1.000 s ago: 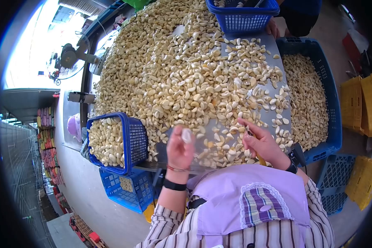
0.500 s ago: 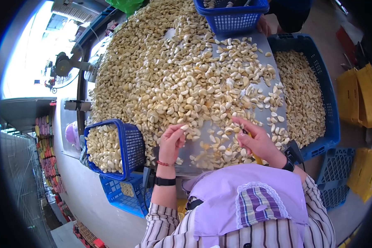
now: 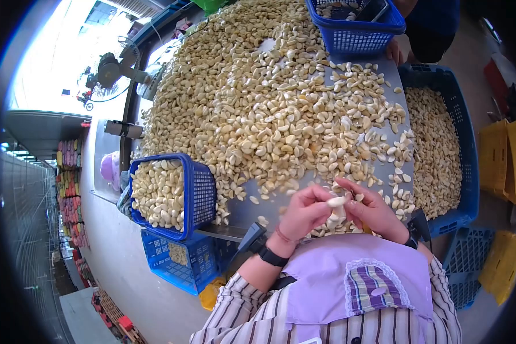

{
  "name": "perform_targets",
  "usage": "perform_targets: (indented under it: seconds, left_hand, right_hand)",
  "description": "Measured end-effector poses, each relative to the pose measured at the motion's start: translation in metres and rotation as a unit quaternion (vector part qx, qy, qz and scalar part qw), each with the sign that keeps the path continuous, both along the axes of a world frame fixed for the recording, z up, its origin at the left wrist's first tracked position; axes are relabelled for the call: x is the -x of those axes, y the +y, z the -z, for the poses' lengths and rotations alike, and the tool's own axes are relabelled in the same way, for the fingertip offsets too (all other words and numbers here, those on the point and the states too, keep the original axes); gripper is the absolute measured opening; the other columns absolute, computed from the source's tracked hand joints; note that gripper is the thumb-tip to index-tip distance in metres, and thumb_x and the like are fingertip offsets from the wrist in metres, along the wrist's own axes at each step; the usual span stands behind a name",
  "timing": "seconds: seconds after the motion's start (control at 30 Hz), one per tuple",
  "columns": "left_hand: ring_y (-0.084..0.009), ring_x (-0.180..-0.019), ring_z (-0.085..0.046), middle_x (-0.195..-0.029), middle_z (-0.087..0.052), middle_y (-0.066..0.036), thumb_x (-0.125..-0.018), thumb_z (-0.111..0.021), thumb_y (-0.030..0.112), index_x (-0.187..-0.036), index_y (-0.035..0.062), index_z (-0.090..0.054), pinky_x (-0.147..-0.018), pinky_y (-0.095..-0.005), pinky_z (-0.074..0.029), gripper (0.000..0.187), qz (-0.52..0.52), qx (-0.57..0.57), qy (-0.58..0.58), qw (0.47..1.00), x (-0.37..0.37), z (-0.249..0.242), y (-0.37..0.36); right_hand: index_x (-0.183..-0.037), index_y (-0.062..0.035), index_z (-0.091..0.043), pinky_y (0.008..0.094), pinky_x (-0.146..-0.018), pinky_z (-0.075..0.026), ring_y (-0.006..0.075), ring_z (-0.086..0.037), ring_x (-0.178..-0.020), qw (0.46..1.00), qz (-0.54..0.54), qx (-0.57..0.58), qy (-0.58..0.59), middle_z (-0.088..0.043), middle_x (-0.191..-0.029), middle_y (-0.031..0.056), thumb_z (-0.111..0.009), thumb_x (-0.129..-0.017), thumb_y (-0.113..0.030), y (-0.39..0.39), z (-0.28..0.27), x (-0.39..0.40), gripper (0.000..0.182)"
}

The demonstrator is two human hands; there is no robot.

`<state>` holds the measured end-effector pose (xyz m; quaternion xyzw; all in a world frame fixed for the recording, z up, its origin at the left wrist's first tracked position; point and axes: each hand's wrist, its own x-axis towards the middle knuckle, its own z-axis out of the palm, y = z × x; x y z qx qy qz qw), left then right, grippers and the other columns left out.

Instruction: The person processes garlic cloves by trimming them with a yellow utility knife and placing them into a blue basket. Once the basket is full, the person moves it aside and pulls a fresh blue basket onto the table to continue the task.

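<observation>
My left hand (image 3: 308, 213) pinches a pale, clove-like piece (image 3: 337, 202) between its fingertips, close in front of my apron. My right hand (image 3: 372, 211) is curled right beside it, its fingertips nearly meeting the left ones; what those fingers hold is too small to make out. Under and beyond both hands, many pale cloves (image 3: 269, 123) cover the metal table (image 3: 241, 202). To the left stands a blue basket (image 3: 203, 192) filled with smooth cloves (image 3: 160, 192).
A blue crate (image 3: 470, 172) of cloves flanks the table's right edge. Another blue basket (image 3: 361, 40) stands at the far edge, near a person's hand (image 3: 393, 51). A fan (image 3: 112, 70) is at the left; lower blue crate (image 3: 172, 266), yellow crates (image 3: 501, 155) stand around.
My left hand has moved right and now meets my right hand, holding a pale clove. The whole view has shifted, so the table and baskets appear further right and lower.
</observation>
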<state>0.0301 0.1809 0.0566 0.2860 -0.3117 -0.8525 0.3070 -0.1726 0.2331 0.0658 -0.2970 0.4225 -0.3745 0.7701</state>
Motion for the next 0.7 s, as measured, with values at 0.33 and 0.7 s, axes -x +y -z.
perform_targets:
  seconds: [0.33,0.7]
  left_hand:
    - [-0.0063,-0.053,-0.045,-0.075,-0.056,0.0,-0.092,-0.051,0.015,-0.107,0.0097,-0.057,-0.038,-0.02,-0.033,0.017,-0.329,0.203,-0.406,0.829,-0.1,0.035,-0.095]
    - [-0.023,-0.09,-0.065,-0.131,-0.052,-0.014,-0.08,-0.047,-0.003,-0.12,0.0086,-0.057,-0.066,-0.0287,-0.054,0.043,0.087,0.508,-0.354,0.781,0.053,0.069,-0.036]
  right_hand:
    - [-0.142,-0.0133,-0.036,0.0168,-0.045,-0.037,0.0027,-0.043,-0.048,0.993,0.112,-0.018,-0.022,-0.053,-0.071,-0.0011,-0.051,-0.095,-0.017,0.0,0.011,0.01,0.049]
    - [-0.143,-0.0096,-0.028,0.0219,-0.041,-0.042,0.0096,-0.05,-0.047,0.956,0.252,0.015,-0.148,-0.061,-0.083,0.0088,-0.045,-0.097,-0.038,0.0,0.039,0.025,0.057]
